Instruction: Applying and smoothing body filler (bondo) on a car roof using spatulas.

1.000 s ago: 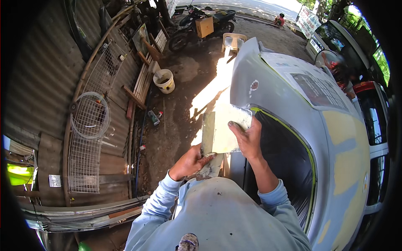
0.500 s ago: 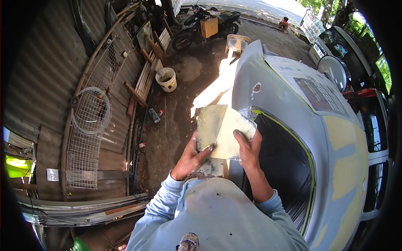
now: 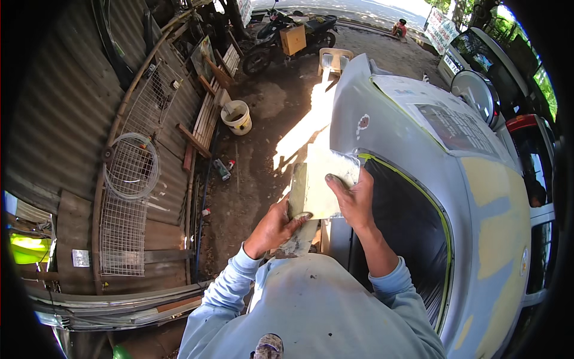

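Note:
Both my hands are closed on flat, putty-smeared plates in front of my chest. My left hand (image 3: 274,230) grips a grey-green putty spreader (image 3: 298,176), its thumb lying along the lower edge. My right hand (image 3: 357,200) pinches a cream-coated putty spreader (image 3: 323,194) with dark smudges at its edge, thumb on top. The cream plate overlaps the grey-green one and hides much of it. Below my left thumb a smeared greyish surface (image 3: 299,242) shows; whether it belongs to the same plate I cannot tell. Fingers beneath the plates are hidden.
On the right stands a grey car body (image 3: 478,251) with yellowish patches and a window covered in black sheeting (image 3: 397,233). A white bucket (image 3: 238,119) and a bottle (image 3: 221,169) are on the ground at left, beside a corrugated wall (image 3: 66,119). Farther off are a chair (image 3: 335,57) and a motorcycle (image 3: 287,39).
The cream spreader has slid left over the grey-green one, covering more of it. My right hand has moved slightly up and left, and the view has shifted a little.

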Motion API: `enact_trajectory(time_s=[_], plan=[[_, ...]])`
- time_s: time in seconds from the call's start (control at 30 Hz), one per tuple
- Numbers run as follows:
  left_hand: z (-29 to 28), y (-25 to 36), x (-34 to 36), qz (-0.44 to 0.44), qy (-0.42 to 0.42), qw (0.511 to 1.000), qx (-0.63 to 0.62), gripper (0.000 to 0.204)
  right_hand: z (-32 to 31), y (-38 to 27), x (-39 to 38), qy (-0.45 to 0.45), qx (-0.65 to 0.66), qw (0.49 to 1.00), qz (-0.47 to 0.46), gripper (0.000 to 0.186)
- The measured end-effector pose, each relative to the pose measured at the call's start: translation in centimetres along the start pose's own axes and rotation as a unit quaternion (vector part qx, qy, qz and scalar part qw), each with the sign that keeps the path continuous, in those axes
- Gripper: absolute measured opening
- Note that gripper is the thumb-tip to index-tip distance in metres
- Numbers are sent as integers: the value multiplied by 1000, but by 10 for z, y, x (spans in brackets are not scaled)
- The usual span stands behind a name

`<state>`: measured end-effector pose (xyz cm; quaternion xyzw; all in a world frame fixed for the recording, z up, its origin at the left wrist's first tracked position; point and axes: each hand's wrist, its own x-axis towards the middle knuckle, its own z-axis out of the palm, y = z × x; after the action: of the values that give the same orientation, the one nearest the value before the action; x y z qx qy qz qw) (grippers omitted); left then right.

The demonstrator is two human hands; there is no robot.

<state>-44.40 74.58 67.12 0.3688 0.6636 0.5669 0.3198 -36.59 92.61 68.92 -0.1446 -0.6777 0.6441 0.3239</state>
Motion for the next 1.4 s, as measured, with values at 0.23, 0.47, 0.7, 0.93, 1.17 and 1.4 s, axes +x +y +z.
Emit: enact_trajectory(time_s=[0.23,0.47,0.7,0.93,1.17,1.4], plan=[[-5,-4,-9,-12,-66,997,40,49,1,-6,11,-70,-22,997,23,33],[8,-12,-13,14,86,986,-142,61,2,-5,-11,65,109,991,44,27],[4,-8,-18,37,-5,999,-27,56,-2,-4,-5,55,50,996,40,32],[-5,-10,-27,-85,-34,996,-20,56,2,4,6,12,61,997,43,28],[2,-23,-25,43,98,993,-53,56,4,16,-13,29,64,996,53,27],[-1,-13,-27,-35,-7,999,-29,57,10,6,-2,-9,21,999,32,28]])
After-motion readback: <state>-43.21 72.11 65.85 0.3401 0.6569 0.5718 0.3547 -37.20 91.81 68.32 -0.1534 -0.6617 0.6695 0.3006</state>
